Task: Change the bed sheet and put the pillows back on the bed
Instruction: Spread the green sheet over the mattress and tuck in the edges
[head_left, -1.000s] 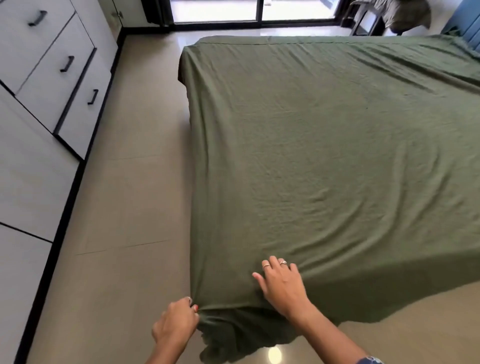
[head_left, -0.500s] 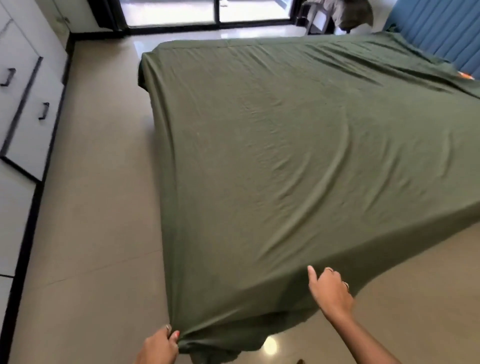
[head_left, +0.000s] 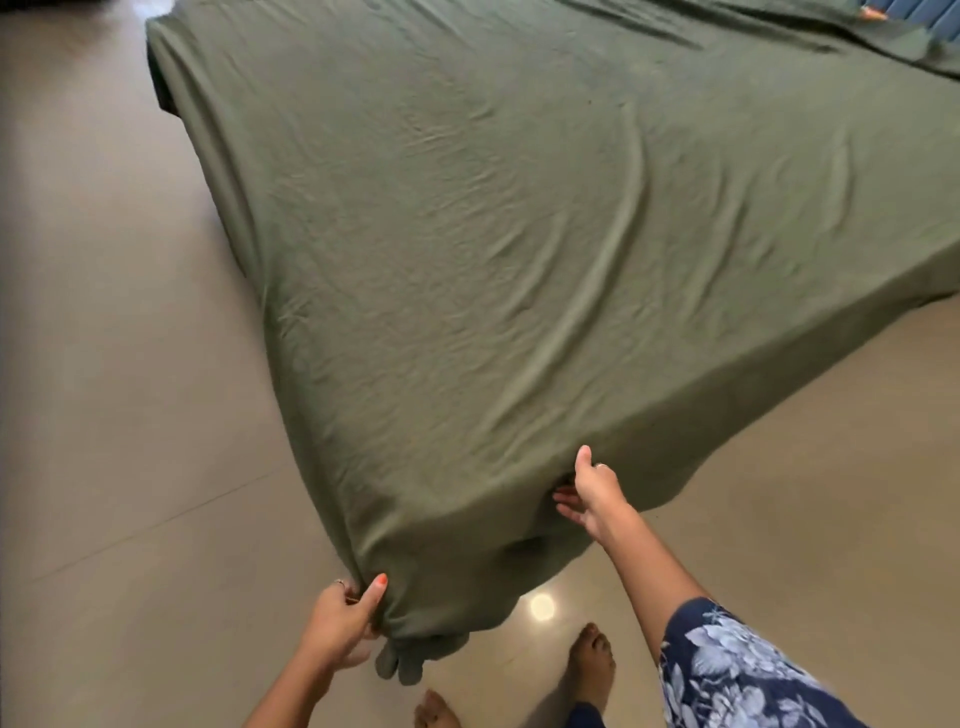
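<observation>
Head view: the green bed sheet (head_left: 519, 249) is spread over the bed, its near corner bunched and gripped by the left hand (head_left: 345, 623); the draped edge is touched by the right hand (head_left: 589, 491), fingers loosely extended. No writing can be read.

Soft daylight; floor glare (head_left: 542, 606); slight blur

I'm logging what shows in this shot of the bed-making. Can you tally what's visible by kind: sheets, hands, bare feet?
Green sheet: 1
Hands: 2, the left hand gripping the sheet's bunched corner, the right hand at the sheet's hanging edge
Bare feet: 2, one near the right arm, one at the bottom edge
Total: 5
</observation>
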